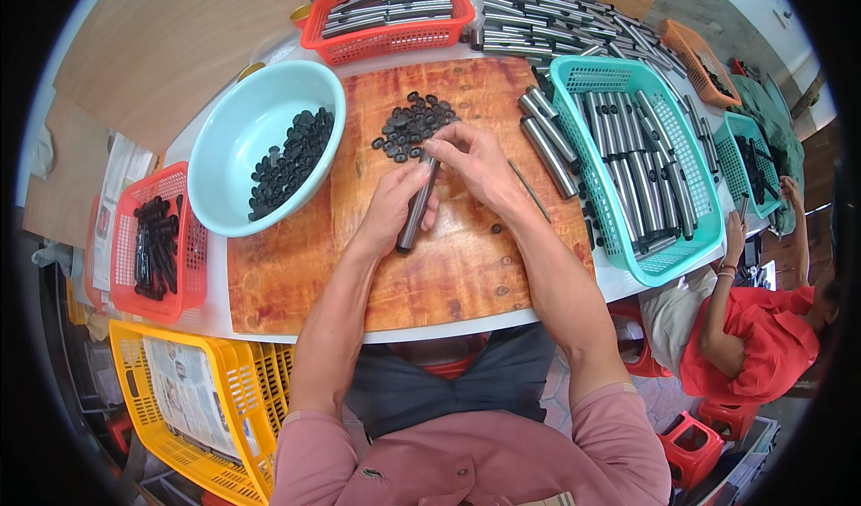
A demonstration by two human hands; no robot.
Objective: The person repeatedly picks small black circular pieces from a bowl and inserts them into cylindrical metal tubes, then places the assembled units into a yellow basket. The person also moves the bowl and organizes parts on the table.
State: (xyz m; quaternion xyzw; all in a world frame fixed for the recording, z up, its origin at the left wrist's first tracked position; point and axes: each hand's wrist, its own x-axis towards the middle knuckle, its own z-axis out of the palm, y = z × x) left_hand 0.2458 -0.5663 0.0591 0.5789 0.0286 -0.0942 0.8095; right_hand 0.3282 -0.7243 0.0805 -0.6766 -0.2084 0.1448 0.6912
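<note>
My left hand (400, 203) is wrapped round a dark metal tube (415, 219), which it holds at a slant with the lower end toward me. At the tube's upper end, the thumb and fingers of my right hand (475, 161) are pinched together. Whatever sits between them is hidden. Just beyond both hands lies a pile of small black round caps (411, 128) on the brown wooden board (296, 273). A thin dark rod (529, 190) rests beside my right forearm. One loose black piece (496, 229) is on the board nearer to me.
A light blue basin (208, 161) of black caps and a red basket (193, 277) of black parts stand left. Metal tubes fill the teal basket (664, 268) and the far red basket (395, 38), with more heaped behind. A yellow crate (238, 389) is lower left; a co-worker (744, 345) sits right.
</note>
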